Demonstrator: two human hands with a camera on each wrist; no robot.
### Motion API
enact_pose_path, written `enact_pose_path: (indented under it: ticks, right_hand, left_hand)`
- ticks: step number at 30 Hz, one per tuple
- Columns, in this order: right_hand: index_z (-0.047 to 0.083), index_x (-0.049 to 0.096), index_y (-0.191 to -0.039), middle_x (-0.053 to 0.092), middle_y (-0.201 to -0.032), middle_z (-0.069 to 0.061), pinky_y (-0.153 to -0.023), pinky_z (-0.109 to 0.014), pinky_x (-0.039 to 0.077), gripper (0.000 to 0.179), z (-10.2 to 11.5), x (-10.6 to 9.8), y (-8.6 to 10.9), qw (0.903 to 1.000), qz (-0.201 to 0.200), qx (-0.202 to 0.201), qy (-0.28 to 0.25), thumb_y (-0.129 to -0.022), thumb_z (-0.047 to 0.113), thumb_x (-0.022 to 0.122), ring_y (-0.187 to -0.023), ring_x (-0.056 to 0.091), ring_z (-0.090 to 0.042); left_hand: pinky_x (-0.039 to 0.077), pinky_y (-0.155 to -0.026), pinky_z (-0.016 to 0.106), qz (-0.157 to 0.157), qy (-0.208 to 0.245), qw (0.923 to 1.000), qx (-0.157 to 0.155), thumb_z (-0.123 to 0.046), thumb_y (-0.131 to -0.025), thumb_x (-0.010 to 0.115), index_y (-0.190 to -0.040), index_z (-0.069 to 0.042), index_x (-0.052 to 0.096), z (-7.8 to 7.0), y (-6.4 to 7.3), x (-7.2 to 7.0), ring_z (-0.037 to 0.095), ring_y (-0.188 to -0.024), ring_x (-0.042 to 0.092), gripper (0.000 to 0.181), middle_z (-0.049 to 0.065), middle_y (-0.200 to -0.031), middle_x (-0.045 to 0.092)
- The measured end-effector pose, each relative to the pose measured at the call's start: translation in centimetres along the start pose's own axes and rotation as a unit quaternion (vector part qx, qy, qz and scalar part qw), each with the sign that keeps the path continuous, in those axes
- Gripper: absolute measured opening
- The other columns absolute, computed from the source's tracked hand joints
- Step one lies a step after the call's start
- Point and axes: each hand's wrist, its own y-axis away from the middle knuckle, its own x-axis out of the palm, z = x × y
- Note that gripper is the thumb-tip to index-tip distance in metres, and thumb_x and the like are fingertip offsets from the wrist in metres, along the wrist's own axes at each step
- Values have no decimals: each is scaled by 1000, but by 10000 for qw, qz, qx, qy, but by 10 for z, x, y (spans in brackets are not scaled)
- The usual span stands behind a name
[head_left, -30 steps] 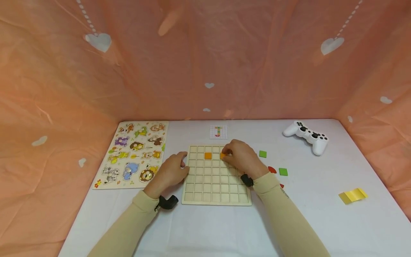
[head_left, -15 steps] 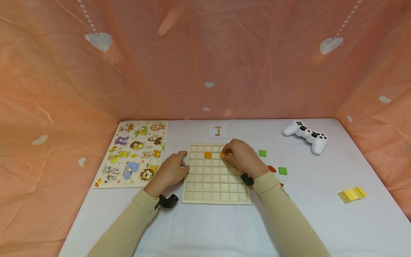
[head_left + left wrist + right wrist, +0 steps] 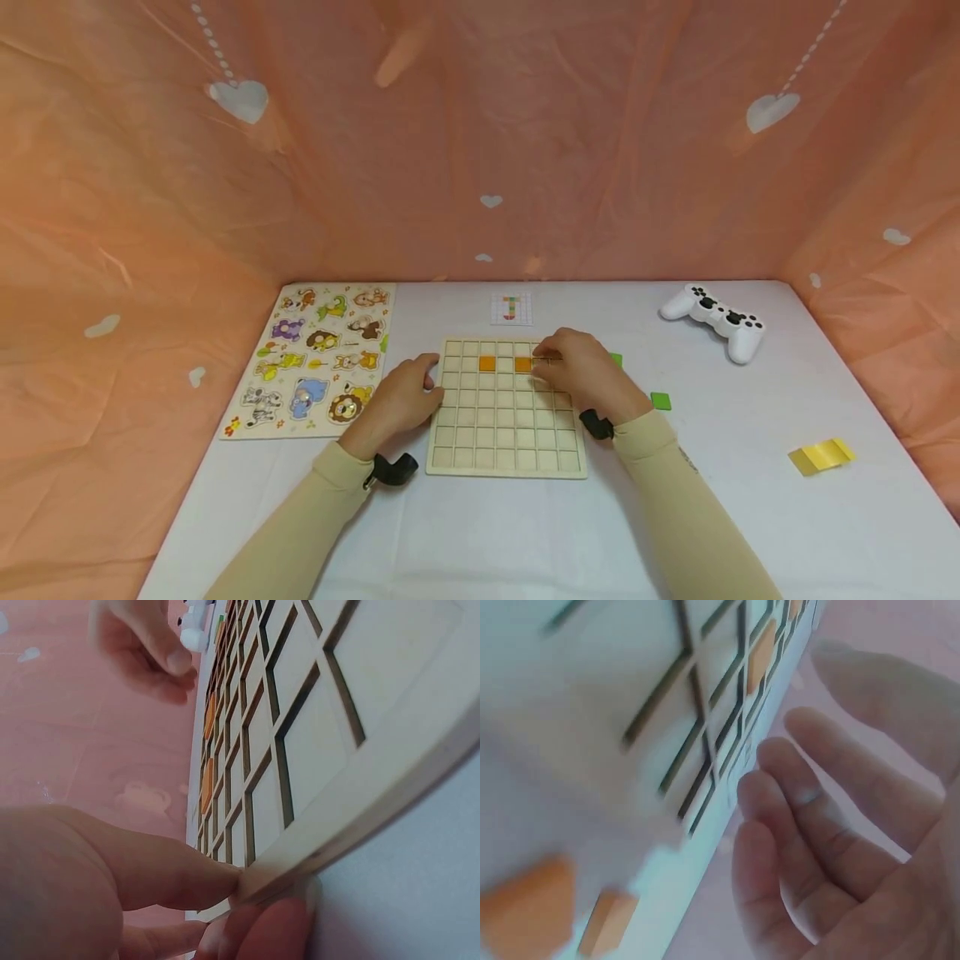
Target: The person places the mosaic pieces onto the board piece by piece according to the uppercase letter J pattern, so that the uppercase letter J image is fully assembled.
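A square wooden grid board (image 3: 483, 435) lies on the white table. Two orange square tiles (image 3: 487, 363) (image 3: 208, 784) sit in cells of its second row from the back, with one cell between them. My left hand (image 3: 393, 406) is at the board's left side, thumb and fingers gripping the edge in the left wrist view. Just right of the right-hand orange tile, my right hand (image 3: 581, 372) hovers over the board. Its fingers (image 3: 840, 817) are loosely bent and nothing shows between them in the right wrist view.
A small card (image 3: 512, 308) with a coloured J stands behind the board. Green tiles (image 3: 661, 401) lie to the right, near a white game controller (image 3: 712, 321) and folded yellow paper (image 3: 822, 457). An animal puzzle board (image 3: 296, 429) lies at left.
My right hand has let go of the right-hand orange tile and shifted right, uncovering it in its cell. My left hand stays at the board's edge.
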Motion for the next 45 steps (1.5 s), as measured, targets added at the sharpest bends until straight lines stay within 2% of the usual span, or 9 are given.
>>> enact_pose_path:
  ticks: [5, 9, 16, 22, 30, 36, 45]
  right_hand:
    - [8, 79, -124, 72, -107, -3, -89, -41, 55, 29, -17, -13, 22, 9999, -136, 46, 18, -100, 25, 76, -95, 66, -21]
    - [10, 78, -124, 74, -112, -3, -93, -43, 55, 28, -34, -28, 45, 9992, -282, 268, 28, -100, 24, 75, -102, 67, -22]
    - [14, 77, -127, 73, -117, -3, -93, -48, 58, 29, -63, -50, 85, 9954, -295, 872, 259, -104, 29, 69, -105, 69, -23]
    - [13, 78, -126, 74, -122, -8, -98, -54, 56, 27, -82, -58, 106, 9939, -377, 969, 360, -101, 22, 72, -112, 68, -29]
    - [14, 80, -122, 73, -121, -8, -96, -50, 54, 25, -99, -60, 124, 9937, -541, 859, 483, -97, 17, 77, -109, 66, -28]
    - [12, 78, -126, 71, -122, -10, -94, -48, 54, 28, -103, -58, 124, 9942, -403, 940, 331, -98, 17, 77, -109, 63, -28]
    - [9, 77, -127, 71, -123, -12, -96, -53, 56, 31, -104, -57, 122, 9941, -387, 946, 372, -97, 14, 78, -110, 64, -31]
  left_hand:
    - [47, -76, 33, 16, -23, 10000, -29, -18, -100, 67, -159, -1, 49, -1, 1, -1, 21, -88, 60, 64, 11, -108, 66]
    - [47, -75, 32, 37, -25, 10000, -26, -18, -101, 67, -160, -1, 48, -1, 1, -1, 22, -87, 59, 64, 11, -108, 66]
    - [49, -78, 34, 61, 10, 10000, -34, -18, -101, 67, -160, -1, 48, 0, 1, -1, 23, -92, 61, 64, 12, -112, 67]
    - [49, -78, 34, 96, 43, 9999, -47, -17, -101, 67, -160, -1, 48, 1, 2, -4, 23, -92, 61, 63, 13, -113, 67]
    - [49, -78, 33, 125, 70, 9999, -6, -18, -101, 67, -160, -1, 48, -1, 2, -3, 23, -91, 61, 64, 13, -113, 67]
    - [49, -76, 33, 140, 90, 9999, 2, -19, -101, 67, -160, -1, 48, 0, 1, -3, 22, -91, 61, 64, 12, -112, 66]
    - [48, -75, 32, 132, 31, 9999, -20, -20, -101, 67, -160, -1, 47, 0, 0, -2, 22, -90, 60, 65, 11, -110, 65]
